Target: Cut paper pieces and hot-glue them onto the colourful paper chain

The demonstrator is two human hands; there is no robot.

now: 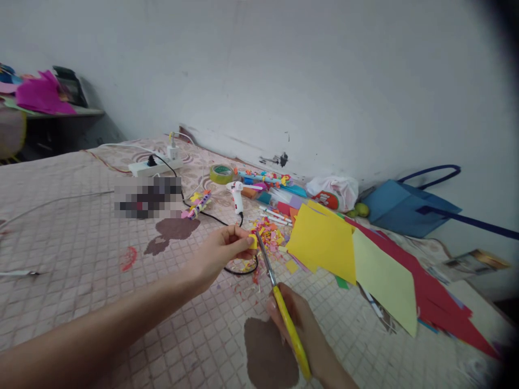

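Between the thumb and fingers of my left hand (229,246) is a small yellow paper piece (253,241). My right hand (294,310) is closed round yellow-handled scissors (287,319), whose metal blades point up toward the yellow piece. Whether the blades touch the paper I cannot tell. Just beyond both hands lies a heap of colourful paper scraps (270,233). A white glue gun (236,197) stands behind the scraps, its black cord curving under my left hand. To its left rests a small decorated stick (198,205) with paper flowers.
Yellow sheets (322,237), a pale green sheet (383,275) and red sheets (430,292) lie to the right, near a blue bag (409,208). Behind are green tape (221,173) and a white power strip (156,166). A wall closes off the back.
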